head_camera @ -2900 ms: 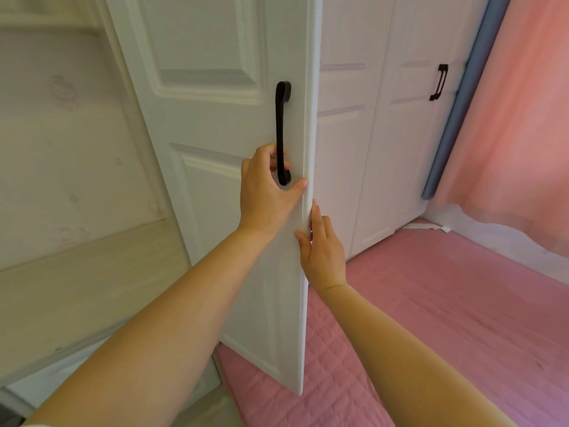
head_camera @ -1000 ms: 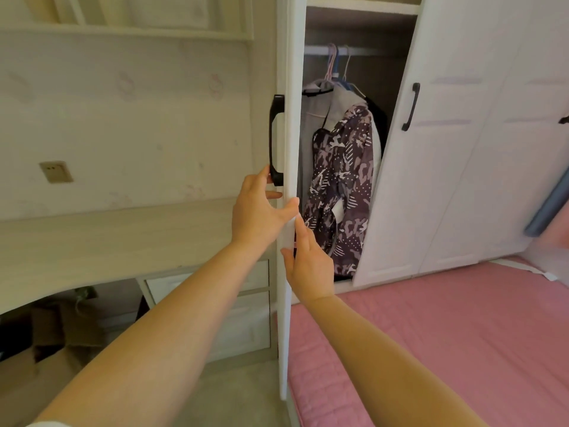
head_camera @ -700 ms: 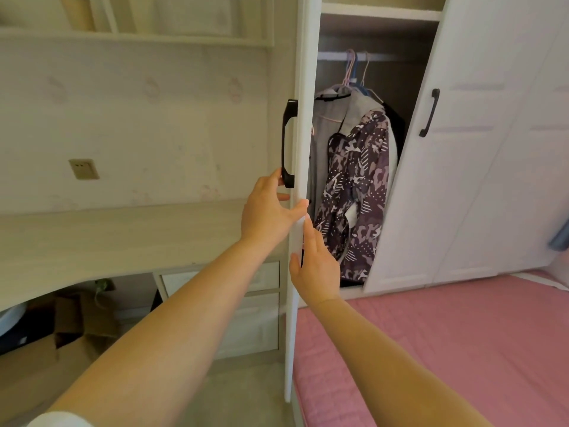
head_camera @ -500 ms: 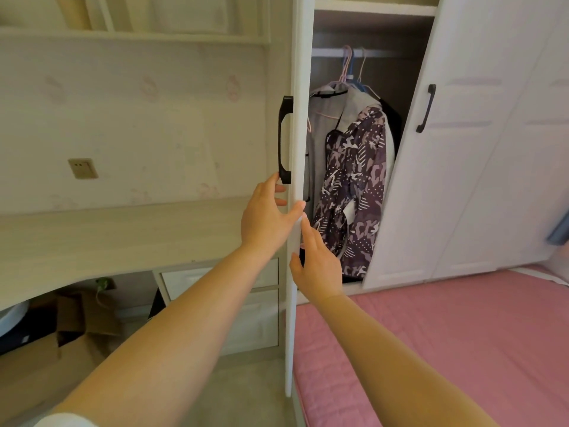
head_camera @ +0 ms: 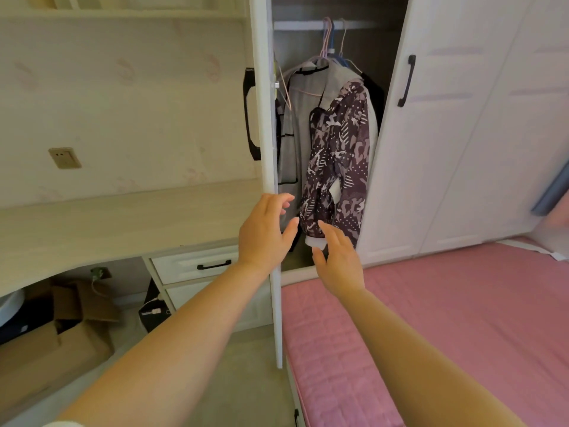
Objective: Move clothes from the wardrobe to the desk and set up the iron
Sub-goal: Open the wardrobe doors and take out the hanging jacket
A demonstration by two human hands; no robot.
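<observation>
The wardrobe stands open, its left door (head_camera: 265,124) swung edge-on toward me with a black handle (head_camera: 250,114). Inside, clothes hang from a rail (head_camera: 311,25): a purple patterned jacket (head_camera: 337,161) in front of a grey garment (head_camera: 300,124), with something dark behind. My left hand (head_camera: 265,234) is open, fingers spread, just off the door's edge. My right hand (head_camera: 337,257) is open too, its fingertips near the jacket's white cuff (head_camera: 315,242). The pale wooden desk (head_camera: 117,217) runs along the wall at the left. No iron is in view.
A pink quilted bed (head_camera: 446,318) fills the lower right, against the wardrobe's closed doors (head_camera: 455,134). Under the desk are drawers (head_camera: 203,266), cardboard boxes (head_camera: 58,340) and a black box with a cable. A wall socket (head_camera: 64,157) sits above the desk.
Both hands have let go of the door's edge and moved down and right, toward the hanging jacket. The door has swung fully open and stays there.
</observation>
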